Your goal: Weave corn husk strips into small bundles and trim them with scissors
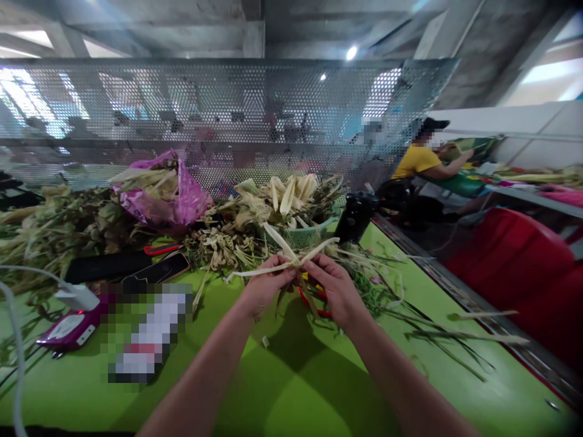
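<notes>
Both hands meet over the green table (291, 394), pinching a knot of pale dried corn husk strips (295, 262). My left hand (264, 285) is closed on the left side of the knot, thumb pressed against the fingers. My right hand (333, 284) pinches the same knot from the right. Long strips fan out upward and to the left, and darker ends hang below the hands. Just beneath lies something with red handles (322, 313), perhaps scissors, partly hidden by the hands and husk.
Behind the hands stands a green basket (314, 233) of husks, beside a black bottle-like object (354, 217). A pink plastic bag (194, 197) of husks, phones and a purple power strip (75, 331) lie left. Loose stalks (464, 337) lie right. A person in yellow (416, 161) sits beyond.
</notes>
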Available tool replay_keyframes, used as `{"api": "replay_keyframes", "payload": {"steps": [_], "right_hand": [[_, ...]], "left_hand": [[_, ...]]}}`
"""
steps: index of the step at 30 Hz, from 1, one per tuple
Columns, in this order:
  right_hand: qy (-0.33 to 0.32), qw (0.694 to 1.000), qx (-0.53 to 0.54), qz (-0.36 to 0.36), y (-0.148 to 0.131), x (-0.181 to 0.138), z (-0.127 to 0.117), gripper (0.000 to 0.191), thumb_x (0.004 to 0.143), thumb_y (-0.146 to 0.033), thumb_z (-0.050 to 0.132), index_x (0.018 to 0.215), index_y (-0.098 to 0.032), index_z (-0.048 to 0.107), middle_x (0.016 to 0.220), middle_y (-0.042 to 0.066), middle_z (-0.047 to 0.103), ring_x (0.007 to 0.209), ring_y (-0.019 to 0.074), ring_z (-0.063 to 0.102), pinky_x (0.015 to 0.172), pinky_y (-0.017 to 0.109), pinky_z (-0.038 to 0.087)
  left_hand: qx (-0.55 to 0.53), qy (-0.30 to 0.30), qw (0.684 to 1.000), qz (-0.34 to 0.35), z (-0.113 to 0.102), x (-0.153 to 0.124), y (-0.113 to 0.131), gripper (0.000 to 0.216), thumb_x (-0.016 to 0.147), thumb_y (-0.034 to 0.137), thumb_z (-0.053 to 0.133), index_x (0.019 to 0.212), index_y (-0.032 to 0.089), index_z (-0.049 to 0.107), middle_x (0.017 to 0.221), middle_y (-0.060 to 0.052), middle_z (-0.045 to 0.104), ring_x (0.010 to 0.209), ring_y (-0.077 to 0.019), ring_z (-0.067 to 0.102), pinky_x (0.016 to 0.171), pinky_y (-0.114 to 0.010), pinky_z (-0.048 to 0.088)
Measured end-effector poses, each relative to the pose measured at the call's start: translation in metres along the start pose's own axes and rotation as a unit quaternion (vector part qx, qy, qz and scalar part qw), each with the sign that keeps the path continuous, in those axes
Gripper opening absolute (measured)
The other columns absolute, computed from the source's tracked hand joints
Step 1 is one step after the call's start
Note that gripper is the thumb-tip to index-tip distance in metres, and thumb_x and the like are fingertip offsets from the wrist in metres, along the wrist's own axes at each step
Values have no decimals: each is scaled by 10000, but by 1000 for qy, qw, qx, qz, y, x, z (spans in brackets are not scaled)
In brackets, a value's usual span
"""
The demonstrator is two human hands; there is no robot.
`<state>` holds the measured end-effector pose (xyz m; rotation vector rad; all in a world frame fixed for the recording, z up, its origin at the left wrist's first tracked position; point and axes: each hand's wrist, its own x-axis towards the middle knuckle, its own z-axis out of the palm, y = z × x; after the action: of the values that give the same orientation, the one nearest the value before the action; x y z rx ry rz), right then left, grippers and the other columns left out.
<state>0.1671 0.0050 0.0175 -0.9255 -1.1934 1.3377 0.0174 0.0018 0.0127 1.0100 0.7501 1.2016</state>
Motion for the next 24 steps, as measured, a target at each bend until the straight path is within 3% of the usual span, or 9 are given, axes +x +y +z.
{"api": "replay_keyframes", "payload": {"steps": [2, 8, 11, 16, 24], "right_hand": [[-15, 1000, -19, -3, 3, 1, 0, 266, 700, -401, 737, 858, -196, 677, 818, 28, 675, 732, 160, 600, 706, 294, 492], [36, 999, -31, -20, 9, 3, -2, 292, 639, -419, 775, 812, -199, 693, 753, 18, 687, 718, 182, 619, 737, 332, 495], [24, 999, -39, -20, 5, 2, -3, 276, 653, -416, 765, 811, -203, 688, 762, 22, 690, 737, 198, 628, 758, 352, 499], [2, 995, -76, -67, 1, -2, 4, 294, 683, -397, 746, 883, -196, 666, 868, 36, 682, 835, 202, 618, 814, 338, 484], [-50, 989, -137, -27, 11, 2, 3, 274, 721, -427, 705, 753, -171, 612, 663, 0, 587, 614, 130, 525, 595, 253, 422]], "left_hand": [[9, 4, 1000, 2, 0, 1, 0, 282, 639, 335, 774, 728, 149, 582, 675, 12, 556, 616, -80, 486, 603, -211, 389], [66, -5, 997, 37, 2, 1, 0, 238, 683, 341, 742, 733, 148, 612, 683, 0, 558, 643, -94, 493, 608, -220, 393], [72, -1, 997, 22, 4, -1, 1, 266, 722, 387, 702, 823, 158, 612, 739, -13, 580, 665, -103, 519, 617, -230, 414], [82, -6, 995, 60, 0, 1, -2, 319, 760, 449, 643, 866, 149, 624, 657, 9, 549, 572, -92, 486, 557, -227, 396], [-10, 68, 997, 37, 2, 0, 3, 297, 710, 408, 698, 835, 147, 633, 670, 8, 582, 593, -82, 501, 570, -196, 405]]}}
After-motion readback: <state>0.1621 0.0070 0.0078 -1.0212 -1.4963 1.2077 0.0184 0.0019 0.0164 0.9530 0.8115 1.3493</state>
